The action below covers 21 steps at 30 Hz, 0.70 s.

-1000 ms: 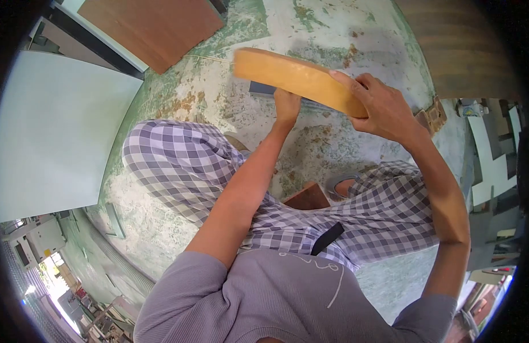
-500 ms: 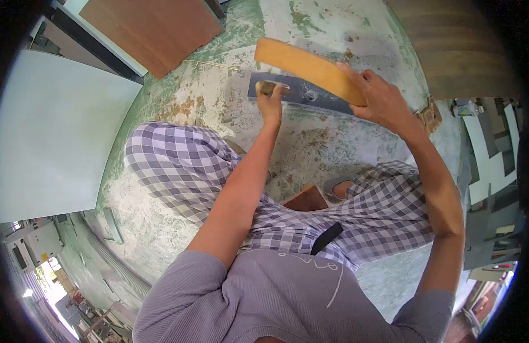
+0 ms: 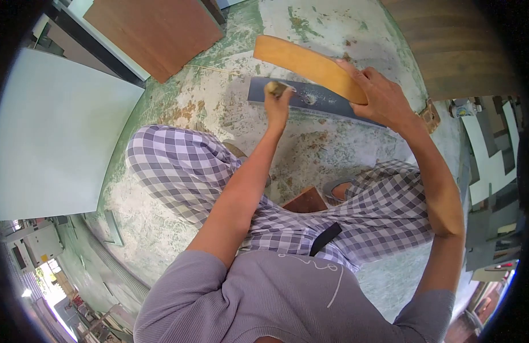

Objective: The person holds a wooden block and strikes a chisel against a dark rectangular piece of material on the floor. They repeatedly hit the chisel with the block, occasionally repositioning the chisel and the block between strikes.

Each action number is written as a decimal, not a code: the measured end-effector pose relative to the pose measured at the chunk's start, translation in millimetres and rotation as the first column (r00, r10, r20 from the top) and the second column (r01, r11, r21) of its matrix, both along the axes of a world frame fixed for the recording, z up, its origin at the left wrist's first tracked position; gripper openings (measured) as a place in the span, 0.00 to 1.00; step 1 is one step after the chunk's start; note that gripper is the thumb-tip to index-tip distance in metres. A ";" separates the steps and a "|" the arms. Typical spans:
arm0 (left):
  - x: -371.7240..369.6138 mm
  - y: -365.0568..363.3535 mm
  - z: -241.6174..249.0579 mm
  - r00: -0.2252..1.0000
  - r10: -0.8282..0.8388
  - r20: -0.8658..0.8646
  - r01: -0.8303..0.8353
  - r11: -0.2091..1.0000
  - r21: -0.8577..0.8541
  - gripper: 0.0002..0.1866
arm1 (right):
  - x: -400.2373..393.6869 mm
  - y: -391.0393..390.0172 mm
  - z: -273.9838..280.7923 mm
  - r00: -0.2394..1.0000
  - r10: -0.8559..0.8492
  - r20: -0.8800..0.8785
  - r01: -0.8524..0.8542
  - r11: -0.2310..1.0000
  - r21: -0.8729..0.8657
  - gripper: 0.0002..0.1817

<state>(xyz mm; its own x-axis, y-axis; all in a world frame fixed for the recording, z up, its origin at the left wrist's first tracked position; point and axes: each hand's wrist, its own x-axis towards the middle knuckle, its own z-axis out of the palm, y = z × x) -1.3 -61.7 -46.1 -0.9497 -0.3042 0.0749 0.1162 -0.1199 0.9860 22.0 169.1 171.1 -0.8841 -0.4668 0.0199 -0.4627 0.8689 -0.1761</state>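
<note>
Orange curved block [image 3: 310,64] — shifted since a second ago, baring more of flat dark board [image 3: 258,91].
Right hand [image 3: 384,102] clamped round block's end, over board; left hand [image 3: 276,111] curled round small rounded tool [image 3: 276,88] — blurred, type unclear. Board white-dusted, partly hidden.

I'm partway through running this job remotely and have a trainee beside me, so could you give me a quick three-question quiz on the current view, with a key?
1. Which hand grips the yellow-orange piece?
2. True or false: the left hand is holding nothing.
3. Where do pale, powdery-looking marks show?
a) on the yellow-orange piece
b) on the dark board
c) on the sleeves

Key:
1. The right hand.
2. False: its fingers are closed around a small object, too blurred to identify.
3. b
</note>
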 end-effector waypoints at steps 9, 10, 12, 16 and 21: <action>3.2 16.5 33.7 0.960 -0.259 0.106 0.280 0.884 -0.375 0.17 | 15.4 -4.0 4.7 0.982 0.134 -0.131 -0.157 0.969 -0.192 0.45; 3.0 15.4 24.8 0.963 -0.264 0.062 0.268 0.892 -0.364 0.18 | 15.2 4.1 -6.1 0.995 0.098 -0.010 -0.098 0.988 -0.121 0.46; 2.0 19.2 21.2 0.981 -0.193 0.036 0.191 0.902 -0.387 0.19 | 12.3 9.6 -20.1 0.990 0.019 0.143 -0.006 0.996 -0.084 0.47; 4.8 22.2 28.6 0.986 -0.165 0.017 0.163 0.937 -0.308 0.18 | 16.2 -4.0 3.2 0.981 -0.010 0.192 0.031 0.994 -0.106 0.47; 7.5 21.1 39.0 0.985 -0.165 0.045 0.171 0.936 -0.308 0.18 | 23.5 -6.4 13.0 0.994 0.054 0.097 -0.028 0.967 -0.253 0.47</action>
